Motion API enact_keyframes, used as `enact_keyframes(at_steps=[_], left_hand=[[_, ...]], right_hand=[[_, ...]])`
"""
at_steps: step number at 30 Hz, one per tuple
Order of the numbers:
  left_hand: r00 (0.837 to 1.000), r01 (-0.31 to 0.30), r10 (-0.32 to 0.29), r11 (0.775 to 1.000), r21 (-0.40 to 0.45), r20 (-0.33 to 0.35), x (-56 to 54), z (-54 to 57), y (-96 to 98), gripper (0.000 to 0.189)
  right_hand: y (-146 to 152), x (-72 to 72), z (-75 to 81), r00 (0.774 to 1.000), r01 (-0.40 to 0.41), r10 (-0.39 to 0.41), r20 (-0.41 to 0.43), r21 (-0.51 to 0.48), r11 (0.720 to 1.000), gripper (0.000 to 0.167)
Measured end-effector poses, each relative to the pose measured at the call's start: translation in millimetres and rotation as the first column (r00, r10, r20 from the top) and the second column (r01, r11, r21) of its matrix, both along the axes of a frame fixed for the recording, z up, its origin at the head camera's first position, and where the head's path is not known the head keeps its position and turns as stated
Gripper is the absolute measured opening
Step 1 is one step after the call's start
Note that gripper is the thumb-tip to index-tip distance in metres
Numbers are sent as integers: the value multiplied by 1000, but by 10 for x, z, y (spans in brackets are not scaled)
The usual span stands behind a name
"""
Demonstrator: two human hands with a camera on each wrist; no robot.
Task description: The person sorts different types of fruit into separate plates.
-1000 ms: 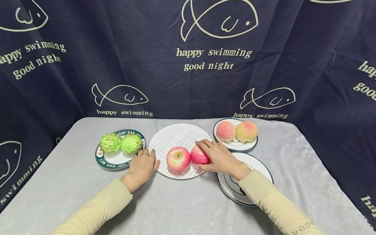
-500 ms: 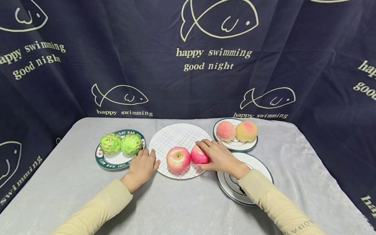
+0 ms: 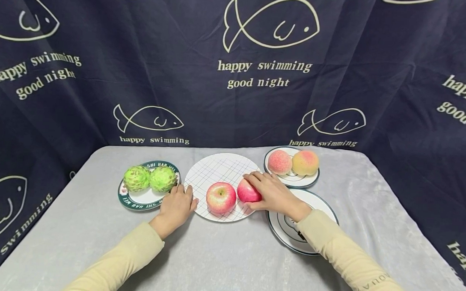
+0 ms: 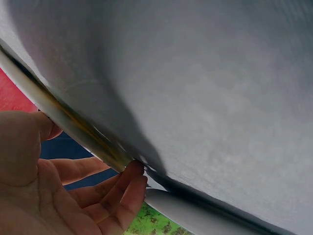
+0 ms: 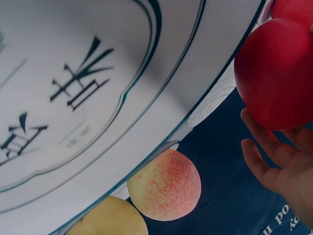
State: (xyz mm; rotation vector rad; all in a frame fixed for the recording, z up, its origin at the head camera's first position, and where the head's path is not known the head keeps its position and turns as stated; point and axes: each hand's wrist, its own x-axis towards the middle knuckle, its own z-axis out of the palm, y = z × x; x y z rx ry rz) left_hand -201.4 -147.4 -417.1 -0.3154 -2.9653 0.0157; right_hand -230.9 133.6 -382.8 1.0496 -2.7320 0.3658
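Navy curtain with fish prints is hanging behind the desk. Checked plate is sitting mid-desk, nearer the far edge, carrying the left apple and right apple on its near half, just beside each other. Right hand is gripping the right apple by the plate's right edge, fingers bending over the top. Left hand is holding nothing; fingers are lying loosely extended at the plate's left edge. Left apple's stem dimple is facing up; both apples are looking near-round, axes about equal. Fingers are covering part of the right apple, so can't tell where its stem is pointing. Green-rimmed plate with two green fruits is sitting toward the desk's left edge. Small plate with two peaches is sitting near the far edge, right of centre; large plate is sitting on its near side, partly under the right sleeve.
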Motion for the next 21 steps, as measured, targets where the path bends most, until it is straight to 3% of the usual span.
enact_keyframes(at_steps=[21], left_hand=[[1000, 8, -8, 1000, 9, -24, 1, -8, -3, 48]], right_hand=[[238, 73, 113, 998, 41, -41, -57, -3, 999, 77]])
